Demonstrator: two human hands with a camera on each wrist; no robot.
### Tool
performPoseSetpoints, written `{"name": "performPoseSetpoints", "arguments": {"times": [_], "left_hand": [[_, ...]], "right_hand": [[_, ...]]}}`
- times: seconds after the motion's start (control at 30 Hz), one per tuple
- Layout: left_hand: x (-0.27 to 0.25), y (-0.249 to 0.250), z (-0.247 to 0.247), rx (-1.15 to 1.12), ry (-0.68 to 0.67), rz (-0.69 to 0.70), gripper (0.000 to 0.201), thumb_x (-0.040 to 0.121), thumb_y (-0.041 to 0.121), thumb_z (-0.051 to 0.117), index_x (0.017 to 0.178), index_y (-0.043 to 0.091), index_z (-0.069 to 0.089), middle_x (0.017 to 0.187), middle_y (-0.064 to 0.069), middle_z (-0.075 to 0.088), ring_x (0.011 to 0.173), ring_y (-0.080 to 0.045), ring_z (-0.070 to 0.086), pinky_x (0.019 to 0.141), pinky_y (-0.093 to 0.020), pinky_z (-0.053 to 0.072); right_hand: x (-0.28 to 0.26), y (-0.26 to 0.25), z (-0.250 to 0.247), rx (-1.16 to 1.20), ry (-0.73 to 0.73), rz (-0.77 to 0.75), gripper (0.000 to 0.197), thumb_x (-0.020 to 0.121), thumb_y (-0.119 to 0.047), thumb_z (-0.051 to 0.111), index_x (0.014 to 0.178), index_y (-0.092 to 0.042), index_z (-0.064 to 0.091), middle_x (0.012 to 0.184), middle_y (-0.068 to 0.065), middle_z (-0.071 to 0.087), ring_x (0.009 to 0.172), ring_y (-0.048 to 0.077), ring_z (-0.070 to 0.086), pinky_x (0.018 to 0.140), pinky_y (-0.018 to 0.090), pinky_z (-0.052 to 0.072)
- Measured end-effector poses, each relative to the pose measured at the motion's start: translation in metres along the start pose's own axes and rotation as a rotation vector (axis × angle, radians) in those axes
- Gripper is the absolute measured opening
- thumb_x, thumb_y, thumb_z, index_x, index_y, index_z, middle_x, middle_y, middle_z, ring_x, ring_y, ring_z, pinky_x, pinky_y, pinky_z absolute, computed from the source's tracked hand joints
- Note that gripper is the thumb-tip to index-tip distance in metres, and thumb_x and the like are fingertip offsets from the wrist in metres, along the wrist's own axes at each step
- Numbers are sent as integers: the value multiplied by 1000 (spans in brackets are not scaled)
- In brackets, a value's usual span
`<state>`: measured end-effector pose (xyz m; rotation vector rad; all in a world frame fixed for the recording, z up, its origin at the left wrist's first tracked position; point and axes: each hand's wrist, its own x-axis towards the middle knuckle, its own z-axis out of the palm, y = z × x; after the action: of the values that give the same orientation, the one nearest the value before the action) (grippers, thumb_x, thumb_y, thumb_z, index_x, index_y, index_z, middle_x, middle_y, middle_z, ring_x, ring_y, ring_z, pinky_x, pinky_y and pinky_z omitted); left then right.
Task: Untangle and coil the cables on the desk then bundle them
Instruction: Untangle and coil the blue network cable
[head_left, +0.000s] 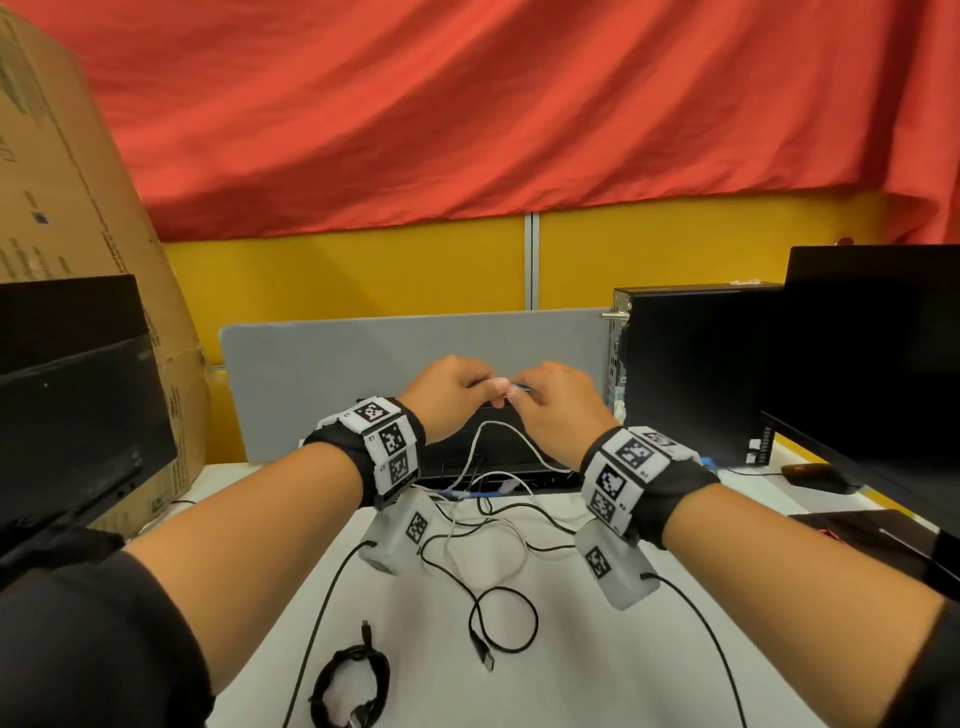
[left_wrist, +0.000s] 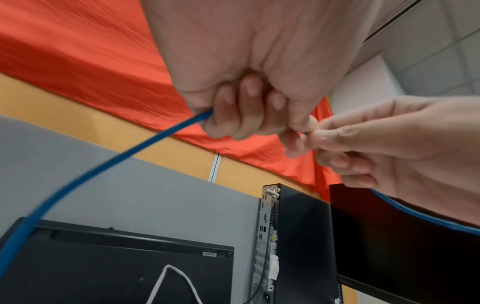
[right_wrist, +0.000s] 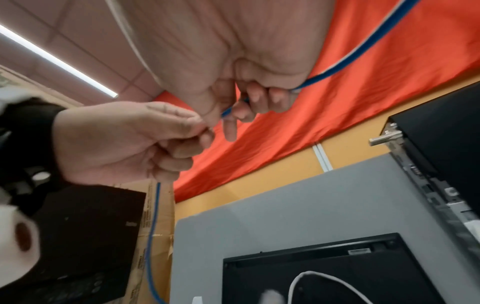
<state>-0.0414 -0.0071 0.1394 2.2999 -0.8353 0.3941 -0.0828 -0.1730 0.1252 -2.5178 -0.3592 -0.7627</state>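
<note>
Both hands raised above the worktop (head_left: 561, 686): left hand (head_left: 448, 391) and right hand (head_left: 558, 404), each grip closed around the blue cable (left_wrist: 109, 162); a coiled black cable (head_left: 349, 685) lies on the worktop below.

even bright indoor light; ceiling strip light (right_wrist: 59, 61) glares; wrist views motion-blurred, edges bowed by wide lens.

No text legible, wristband markers (head_left: 387, 441) unreadable
</note>
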Motion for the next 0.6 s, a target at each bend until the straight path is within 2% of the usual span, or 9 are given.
{"name": "performPoseSetpoints", "arguments": {"times": [0.03, 0.07, 0.17, 0.23, 0.33, 0.43, 0.6], "left_hand": [[0, -3, -3, 11, -5, -10, 32, 97, 36, 53, 74, 22, 69, 57, 0, 53, 52, -10, 45, 58, -32, 39], [-1, -6, -6, 29, -12, -27, 33, 98, 36, 52, 73, 24, 68, 53, 6, 45, 47, -6, 39, 54, -28, 35], [-5, -19, -15, 89, -29, -85, 34, 100, 33, 49, 71, 24, 66, 52, 9, 41, 48, -8, 38, 53, -26, 32], [-8, -29, -21, 115, -17, -120, 34, 100, 32, 49, 72, 23, 66, 51, 8, 41, 48, -9, 37, 52, -26, 31], [-13, -41, -27, 111, 4, -168, 34, 99, 31, 51, 73, 19, 67, 49, 7, 38, 46, -11, 35, 51, -26, 30], [-18, -50, -29, 129, 4, -198, 35, 99, 31, 51, 69, 22, 65, 50, 7, 40, 49, -11, 37, 53, -26, 31], [-24, -57, -31, 180, -32, -211, 35, 99, 33, 49, 69, 25, 64, 56, 4, 45, 54, -14, 41, 57, -28, 35]], "right_hand": [[0, 6, -3, -7, 17, 5, 26, 96, -39, 50, 85, -23, 68, 75, -6, 52, 79, 16, 52, 65, 29, 36], [0, 12, -8, -8, 36, 12, 28, 94, -44, 52, 86, -24, 71, 73, -9, 54, 77, 14, 53, 65, 29, 38], [4, 37, -26, -3, 91, 93, 29, 91, -47, 57, 88, -24, 74, 80, -7, 67, 80, 13, 61, 74, 30, 50], [5, 56, -36, 5, 131, 191, 27, 90, -47, 59, 84, -25, 73, 82, -3, 69, 80, 15, 63, 75, 31, 52], [3, 78, -42, 29, 182, 268, 24, 89, -44, 61, 78, -25, 71, 74, -2, 67, 73, 13, 62, 64, 25, 48], [-2, 94, -46, 27, 245, 308, 23, 90, -41, 62, 76, -25, 71, 68, -6, 65, 68, 9, 59, 54, 19, 38], [-5, 107, -38, -8, 239, 322, 26, 90, -43, 60, 70, -30, 67, 66, -8, 63, 65, 9, 59, 51, 19, 37]]}}
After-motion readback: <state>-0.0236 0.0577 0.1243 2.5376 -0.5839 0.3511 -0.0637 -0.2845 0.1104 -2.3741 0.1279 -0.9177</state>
